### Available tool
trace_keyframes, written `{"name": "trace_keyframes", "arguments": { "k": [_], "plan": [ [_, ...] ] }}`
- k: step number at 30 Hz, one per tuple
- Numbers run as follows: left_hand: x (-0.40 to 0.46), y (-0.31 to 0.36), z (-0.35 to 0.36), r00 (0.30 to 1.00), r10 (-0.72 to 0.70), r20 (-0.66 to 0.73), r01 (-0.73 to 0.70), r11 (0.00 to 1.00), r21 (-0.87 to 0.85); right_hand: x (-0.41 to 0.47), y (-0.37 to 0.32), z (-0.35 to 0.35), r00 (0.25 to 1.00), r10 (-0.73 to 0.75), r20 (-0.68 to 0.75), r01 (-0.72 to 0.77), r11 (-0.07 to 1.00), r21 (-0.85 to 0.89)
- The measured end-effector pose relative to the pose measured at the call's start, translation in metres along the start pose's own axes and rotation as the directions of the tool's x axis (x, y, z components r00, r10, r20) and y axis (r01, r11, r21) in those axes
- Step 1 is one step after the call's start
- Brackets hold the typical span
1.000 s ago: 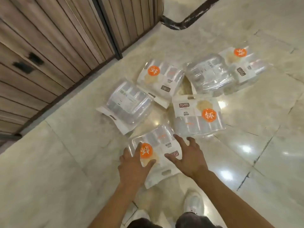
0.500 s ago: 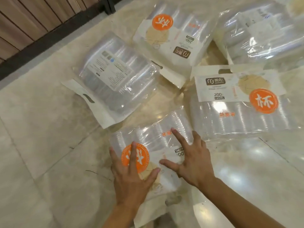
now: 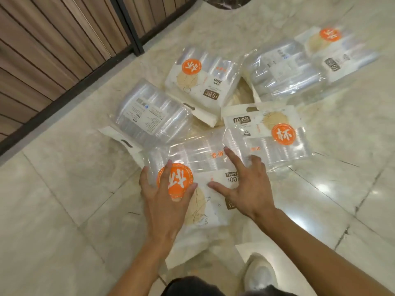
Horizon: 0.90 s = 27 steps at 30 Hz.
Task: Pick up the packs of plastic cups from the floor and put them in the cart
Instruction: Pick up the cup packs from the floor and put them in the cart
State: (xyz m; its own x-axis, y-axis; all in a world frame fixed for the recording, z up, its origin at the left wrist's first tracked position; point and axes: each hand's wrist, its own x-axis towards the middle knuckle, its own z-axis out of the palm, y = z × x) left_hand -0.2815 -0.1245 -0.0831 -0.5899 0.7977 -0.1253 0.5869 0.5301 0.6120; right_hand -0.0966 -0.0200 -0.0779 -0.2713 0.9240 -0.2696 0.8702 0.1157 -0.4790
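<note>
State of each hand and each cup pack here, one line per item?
Left hand: open, flat on nearest pack.
Right hand: open, fingers spread on same pack.
Nearest pack: on floor, label up, not lifted.
Left pack: on floor, printed back up.
Other packs: on floor, untouched.

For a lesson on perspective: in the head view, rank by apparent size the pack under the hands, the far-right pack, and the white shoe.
1. Pack under the hands, largest, though nearest the camera.
2. Far-right pack, partly overlapped, so unsure.
3. White shoe, smallest.
</note>
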Motion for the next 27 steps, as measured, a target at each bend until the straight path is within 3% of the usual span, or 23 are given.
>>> {"name": "trace_keyframes", "arguments": {
  "k": [8, 14, 20, 27],
  "plan": [
    [-0.053, 0.247, -0.229, 0.959, 0.278, 0.056, -0.278, 0.961, -0.012, -0.144, -0.107, -0.299, 0.948, 0.183, -0.262, -0.138, 0.974, 0.179],
    [-0.129, 0.399, -0.384, 0.863, 0.479, 0.160, -0.477, 0.877, -0.050, -0.293, -0.178, -0.480, 0.835, 0.357, -0.419, -0.260, 0.927, 0.272],
    [-0.221, 0.480, -0.461, 0.688, 0.683, 0.245, -0.670, 0.728, -0.148, -0.442, -0.207, -0.566, 0.665, 0.511, -0.545, -0.374, 0.859, 0.348],
    [-0.367, 0.529, -0.482, 0.432, 0.829, 0.355, -0.794, 0.537, -0.285, -0.622, -0.183, -0.599, 0.424, 0.655, -0.626, -0.489, 0.747, 0.450]
  ]
}}
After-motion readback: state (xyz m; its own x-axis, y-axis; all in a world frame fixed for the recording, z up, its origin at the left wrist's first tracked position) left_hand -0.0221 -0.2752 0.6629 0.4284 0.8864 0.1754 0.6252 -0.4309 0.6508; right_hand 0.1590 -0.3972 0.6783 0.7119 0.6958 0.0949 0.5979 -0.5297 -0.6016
